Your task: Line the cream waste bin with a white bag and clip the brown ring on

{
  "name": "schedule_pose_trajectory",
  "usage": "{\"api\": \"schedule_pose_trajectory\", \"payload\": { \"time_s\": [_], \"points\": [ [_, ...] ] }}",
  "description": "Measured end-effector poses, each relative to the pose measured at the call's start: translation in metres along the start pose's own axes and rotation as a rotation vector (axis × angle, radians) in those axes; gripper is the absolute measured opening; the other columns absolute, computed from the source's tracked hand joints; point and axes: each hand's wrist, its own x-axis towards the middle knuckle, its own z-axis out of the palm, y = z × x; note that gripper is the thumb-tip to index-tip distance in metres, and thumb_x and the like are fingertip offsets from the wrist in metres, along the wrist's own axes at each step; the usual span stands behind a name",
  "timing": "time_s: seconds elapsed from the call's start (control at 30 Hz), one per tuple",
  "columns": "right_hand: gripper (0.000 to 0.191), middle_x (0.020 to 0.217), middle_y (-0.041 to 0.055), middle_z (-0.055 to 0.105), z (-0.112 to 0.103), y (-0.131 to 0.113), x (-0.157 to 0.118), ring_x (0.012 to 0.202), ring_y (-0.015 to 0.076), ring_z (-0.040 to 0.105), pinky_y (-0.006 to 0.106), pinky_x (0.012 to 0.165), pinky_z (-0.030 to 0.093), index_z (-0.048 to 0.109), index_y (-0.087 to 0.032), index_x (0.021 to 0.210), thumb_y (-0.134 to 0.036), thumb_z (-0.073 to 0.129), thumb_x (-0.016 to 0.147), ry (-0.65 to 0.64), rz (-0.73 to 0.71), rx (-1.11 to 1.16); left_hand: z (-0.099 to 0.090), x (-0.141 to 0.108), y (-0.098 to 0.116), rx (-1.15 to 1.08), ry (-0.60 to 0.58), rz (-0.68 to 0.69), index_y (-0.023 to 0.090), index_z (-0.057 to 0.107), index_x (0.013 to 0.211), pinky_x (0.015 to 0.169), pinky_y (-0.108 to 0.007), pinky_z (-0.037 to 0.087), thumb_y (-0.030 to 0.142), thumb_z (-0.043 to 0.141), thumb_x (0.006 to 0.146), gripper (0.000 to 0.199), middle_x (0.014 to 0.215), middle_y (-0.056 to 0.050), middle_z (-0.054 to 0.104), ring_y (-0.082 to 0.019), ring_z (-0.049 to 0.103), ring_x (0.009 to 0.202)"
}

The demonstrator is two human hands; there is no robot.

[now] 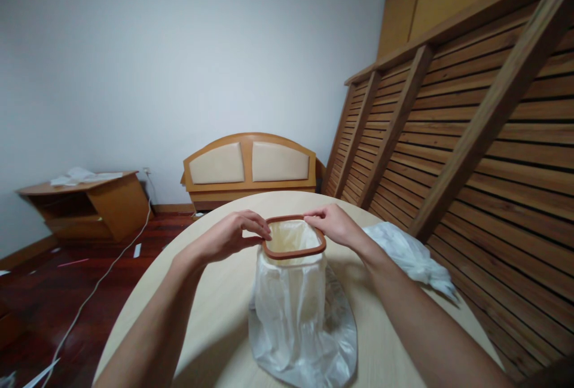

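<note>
A trash can [291, 292] stands upright on the round table, lined with a translucent white plastic bag [309, 358] whose outer part drapes down its sides and spreads over the tabletop. Around its mouth sits a brown rim ring [293, 253]. At the ring's left edge, my left hand [240, 234] pinches it between thumb and fingers. My right hand [334, 223] grips the far right corner of the same ring, its thumb partly hidden. The can's body shows only faintly through the bag.
On the table [215, 328], a crumpled white plastic bag [408, 253] lies to the right. A slatted wooden frame [484, 155] leans along the right side. Behind are a headboard [249, 164] and a low cabinet [116, 208]; a cable [101, 283] crosses the floor.
</note>
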Motion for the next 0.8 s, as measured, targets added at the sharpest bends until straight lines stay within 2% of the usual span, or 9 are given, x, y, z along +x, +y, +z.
{"api": "schedule_pose_trajectory", "payload": {
  "time_s": [0.23, 0.4, 0.8],
  "points": [
    [0.029, 0.082, 0.0065, 0.078, 0.001, -0.005, -0.003, 0.077, 0.0236, 0.071, 0.028, 0.065, 0.049, 0.081, -0.015, 0.093, -0.03, 0.062, 0.078, -0.005, -0.017, -0.097, -0.004, -0.001, 0.004, 0.01, -0.039, -0.034, 0.02, 0.077, 0.095, 0.087, -0.03, 0.055, 0.023, 0.065, 0.09, 0.014, 0.101, -0.01, 0.075, -0.018, 0.071, 0.094],
    [0.026, 0.085, 0.0072, 0.079, 0.0, -0.008, -0.004, 0.077, 0.022, 0.07, 0.027, 0.066, 0.048, 0.081, -0.016, 0.093, -0.027, 0.062, 0.078, 0.016, -0.044, -0.136, -0.006, -0.001, 0.009, 0.016, -0.061, -0.071, 0.02, 0.077, 0.093, 0.09, -0.031, 0.055, 0.017, 0.066, 0.086, 0.013, 0.103, -0.009, 0.075, -0.019, 0.071, 0.097],
    [0.028, 0.077, 0.006, 0.076, 0.002, -0.01, -0.009, 0.07, 0.019, 0.068, 0.025, 0.059, 0.045, 0.078, -0.014, 0.095, -0.026, 0.059, 0.078, -0.016, -0.017, -0.197, -0.006, -0.002, 0.007, -0.013, -0.092, -0.135, 0.02, 0.076, 0.092, 0.095, -0.031, 0.052, 0.01, 0.062, 0.083, 0.019, 0.109, -0.007, 0.074, -0.018, 0.068, 0.105]
  ]
}}
